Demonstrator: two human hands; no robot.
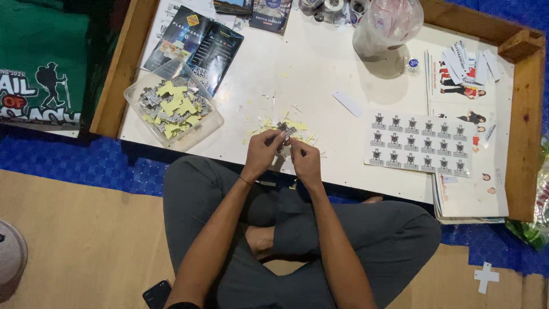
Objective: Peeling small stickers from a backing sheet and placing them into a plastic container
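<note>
A small sticker, judged light, thin and easily creased, is pinched at its edges between the fingertips of the left hand and right hand, above the white board, the plastic tub at nine o'clock.

Seated cross-legged at a white board, the person's left hand and right hand pinch a small sticker together.

White table with brown wooden rim; yellow-and-grey stickers at ten o'clock; black-and-white sticker sheet at three; blue patterned mat.
</note>
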